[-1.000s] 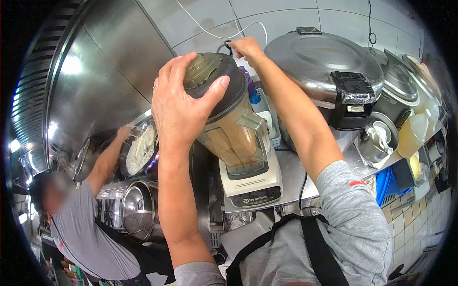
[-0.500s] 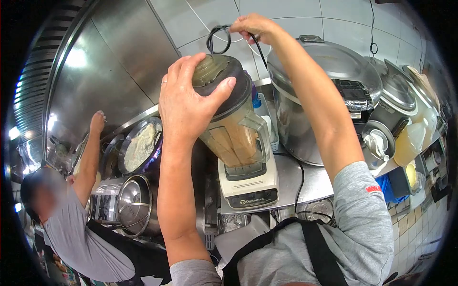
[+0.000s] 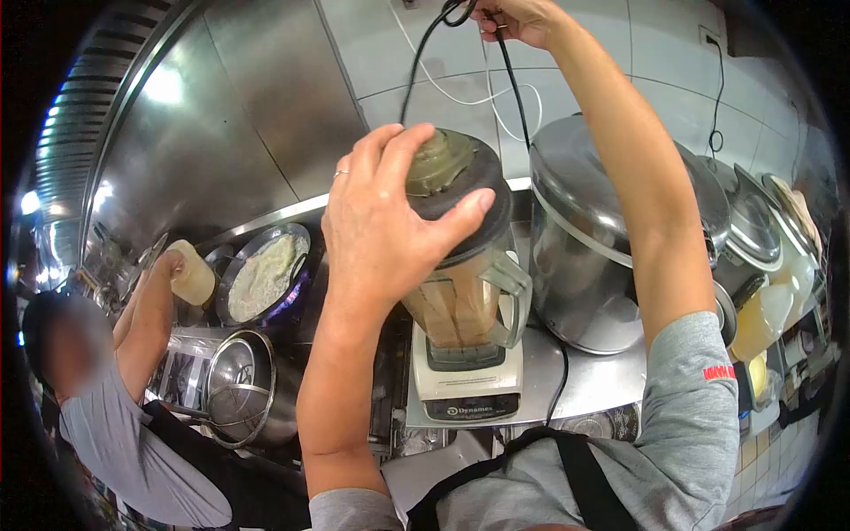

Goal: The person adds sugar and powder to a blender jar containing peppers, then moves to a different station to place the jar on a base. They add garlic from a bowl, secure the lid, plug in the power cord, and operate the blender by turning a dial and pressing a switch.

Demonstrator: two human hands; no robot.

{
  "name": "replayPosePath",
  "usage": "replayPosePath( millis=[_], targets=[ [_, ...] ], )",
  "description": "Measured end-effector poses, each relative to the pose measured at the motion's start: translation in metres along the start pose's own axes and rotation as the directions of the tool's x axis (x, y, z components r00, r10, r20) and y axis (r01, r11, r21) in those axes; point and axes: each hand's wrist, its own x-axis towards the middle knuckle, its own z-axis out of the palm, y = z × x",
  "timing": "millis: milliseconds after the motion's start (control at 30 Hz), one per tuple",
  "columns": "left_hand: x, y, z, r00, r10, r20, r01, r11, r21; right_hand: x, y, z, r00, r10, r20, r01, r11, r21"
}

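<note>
Stainless wall panelling [image 3: 221, 133] backs the station, with a large steel cooker [image 3: 584, 265] standing on the counter [image 3: 602, 380] at the person's right. Just beside the cooker, on the same counter, is a cream blender base [image 3: 467, 385] carrying the blender jar [image 3: 465, 305], which holds a tan mixture and appears to lean slightly on its seat. To the left, a pan of pale food [image 3: 263, 274] sits over a lit burner, and a lidded steel pot [image 3: 239, 385] is below it. A co-worker in a grey shirt [image 3: 115, 425] stands at that side, one hand on a pale container [image 3: 190, 274]. The person's left hand [image 3: 385, 221] is spread over the dark lid [image 3: 460, 181], palm down, with thumb and fingers gripping its rim. The right hand [image 3: 518, 18] is raised near the top of the view, closed on a loop of the black cord [image 3: 513, 80], which hangs down behind the jar and past the cooker. A white cable [image 3: 460, 93] runs loose along the tiled wall behind. Assessment: the hold on the lid should be firm and straight down so the jar stays seated. The cord is best kept high and clear of the cooker's lid and the jar handle, with enough slack that no pull reaches the base.
</note>
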Motion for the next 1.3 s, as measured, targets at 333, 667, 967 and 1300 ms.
replayPosePath(
  millis=[333,667,967,1300],
  targets=[
    [0.0,-0.003,0.0,1.0,-0.006,-0.009,0.005,1.0,-0.02,-0.005,-0.048,0.024,0.997,-0.035,0.069,0.063,0.885,-0.462],
    [0.063,-0.072,-0.01,0.9,-0.293,0.321,0.416,0.797,-0.438,-0.01,-0.03,0.038,0.964,-0.252,-0.085,0.219,0.934,-0.282],
    [0.129,-0.146,0.055,0.757,-0.351,0.551,0.59,0.005,-0.807,-0.028,-0.005,0.064,0.905,0.043,0.424,0.146,0.904,-0.402],
    [0.122,-0.173,0.124,0.669,-0.476,0.571,0.68,0.08,-0.729,0.078,0.112,0.054,0.998,-0.045,0.047,0.065,0.634,-0.771]
  ],
)
